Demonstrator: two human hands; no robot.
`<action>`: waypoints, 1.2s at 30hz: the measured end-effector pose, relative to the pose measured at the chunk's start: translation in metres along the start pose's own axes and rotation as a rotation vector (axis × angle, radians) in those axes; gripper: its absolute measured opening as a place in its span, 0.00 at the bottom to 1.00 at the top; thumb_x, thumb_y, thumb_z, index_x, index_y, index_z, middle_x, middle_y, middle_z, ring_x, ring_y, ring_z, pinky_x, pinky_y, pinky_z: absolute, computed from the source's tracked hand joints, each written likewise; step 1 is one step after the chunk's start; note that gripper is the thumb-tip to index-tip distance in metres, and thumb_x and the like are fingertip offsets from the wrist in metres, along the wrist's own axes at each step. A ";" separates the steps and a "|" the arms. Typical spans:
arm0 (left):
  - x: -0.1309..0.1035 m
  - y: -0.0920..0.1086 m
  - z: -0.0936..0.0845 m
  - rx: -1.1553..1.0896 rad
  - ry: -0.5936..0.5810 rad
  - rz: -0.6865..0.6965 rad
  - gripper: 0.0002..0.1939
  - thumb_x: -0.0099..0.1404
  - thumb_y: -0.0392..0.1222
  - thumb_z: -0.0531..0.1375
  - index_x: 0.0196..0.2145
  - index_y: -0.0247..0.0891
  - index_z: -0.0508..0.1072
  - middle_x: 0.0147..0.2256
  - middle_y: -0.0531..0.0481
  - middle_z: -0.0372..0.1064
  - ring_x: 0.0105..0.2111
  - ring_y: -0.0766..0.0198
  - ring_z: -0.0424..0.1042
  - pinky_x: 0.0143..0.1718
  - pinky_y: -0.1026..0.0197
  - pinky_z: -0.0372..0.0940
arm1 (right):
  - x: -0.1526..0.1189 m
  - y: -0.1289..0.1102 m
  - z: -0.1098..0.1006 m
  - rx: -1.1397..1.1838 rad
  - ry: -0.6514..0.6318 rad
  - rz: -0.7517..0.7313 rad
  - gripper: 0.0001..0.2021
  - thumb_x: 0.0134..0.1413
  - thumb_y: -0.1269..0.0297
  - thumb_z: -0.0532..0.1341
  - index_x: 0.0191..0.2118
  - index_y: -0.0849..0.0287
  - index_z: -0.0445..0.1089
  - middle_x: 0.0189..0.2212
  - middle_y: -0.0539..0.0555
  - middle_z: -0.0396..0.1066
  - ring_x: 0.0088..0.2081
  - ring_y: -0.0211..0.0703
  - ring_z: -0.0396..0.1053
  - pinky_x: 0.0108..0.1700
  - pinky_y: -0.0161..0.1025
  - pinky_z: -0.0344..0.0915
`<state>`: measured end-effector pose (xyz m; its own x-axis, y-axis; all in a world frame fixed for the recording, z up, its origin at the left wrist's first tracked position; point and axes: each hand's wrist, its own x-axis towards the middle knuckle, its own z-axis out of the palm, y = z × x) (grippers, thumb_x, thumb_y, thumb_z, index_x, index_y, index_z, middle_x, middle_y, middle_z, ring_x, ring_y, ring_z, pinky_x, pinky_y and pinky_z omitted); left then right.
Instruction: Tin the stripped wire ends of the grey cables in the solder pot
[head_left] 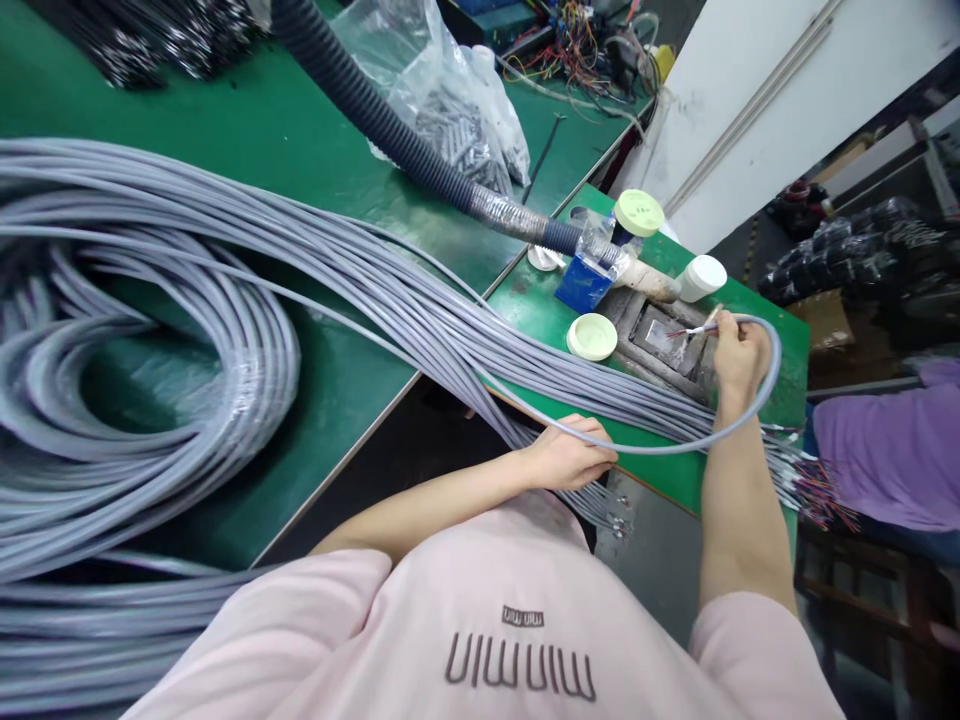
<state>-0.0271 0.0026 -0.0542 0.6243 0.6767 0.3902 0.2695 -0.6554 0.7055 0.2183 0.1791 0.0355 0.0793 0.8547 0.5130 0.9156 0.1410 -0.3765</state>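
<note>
Currently: one grey cable, looped between both hands above the right part of the worktop, with thin wire ends at the silvery inset of a dark block. Contact or slight gap: impossible to tell.

Handling, by judgement: keep wires gathered and level; keep fingertips back on the cable's sheath, clear of the inset, possibly hot; leave the loop slack to avoid tugging the tip aside.

Right hand: nearly closed, pinching the cable just behind the wire ends. Left hand: fingers curled, gripping the same cable farther back, just beside the bundle. Firmness of either grip: not discernible.

Around the block: hose, its mouth just beside the inset; pale green tub, near side; white tub, far side; blue box, under the hose. Farther off: clear bag of small grey pieces.
</note>
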 end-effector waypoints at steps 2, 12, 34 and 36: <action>0.000 0.012 -0.014 -0.154 -0.108 -0.008 0.12 0.66 0.44 0.57 0.44 0.40 0.75 0.45 0.43 0.74 0.50 0.56 0.68 0.55 0.52 0.58 | -0.010 -0.007 -0.018 0.037 0.098 -0.013 0.19 0.60 0.53 0.54 0.31 0.62 0.75 0.28 0.56 0.75 0.35 0.46 0.72 0.42 0.43 0.66; 0.010 0.042 -0.043 -1.308 -0.252 -0.448 0.27 0.58 0.56 0.65 0.50 0.36 0.74 0.38 0.44 0.77 0.36 0.64 0.75 0.37 0.63 0.68 | -0.138 -0.063 -0.083 0.462 0.123 -0.445 0.13 0.51 0.70 0.64 0.44 0.54 0.76 0.38 0.55 0.78 0.39 0.52 0.75 0.42 0.52 0.72; 0.018 0.050 -0.029 -1.194 0.244 -0.681 0.23 0.49 0.57 0.69 0.26 0.30 0.75 0.22 0.50 0.72 0.22 0.70 0.70 0.28 0.67 0.65 | -0.208 -0.078 -0.084 0.591 -0.692 -0.072 0.06 0.60 0.66 0.59 0.35 0.56 0.74 0.25 0.48 0.73 0.28 0.37 0.70 0.32 0.35 0.64; 0.018 0.051 -0.027 -1.139 0.281 -0.686 0.21 0.52 0.56 0.68 0.24 0.31 0.75 0.19 0.52 0.69 0.19 0.72 0.67 0.24 0.68 0.62 | -0.209 -0.084 -0.081 0.571 -0.727 -0.095 0.07 0.60 0.65 0.58 0.34 0.56 0.73 0.24 0.48 0.71 0.28 0.37 0.69 0.33 0.35 0.64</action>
<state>-0.0223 -0.0100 0.0048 0.4045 0.8867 -0.2240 -0.3730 0.3836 0.8448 0.1570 -0.0520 0.0221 -0.4290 0.9030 0.0245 0.5573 0.2859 -0.7795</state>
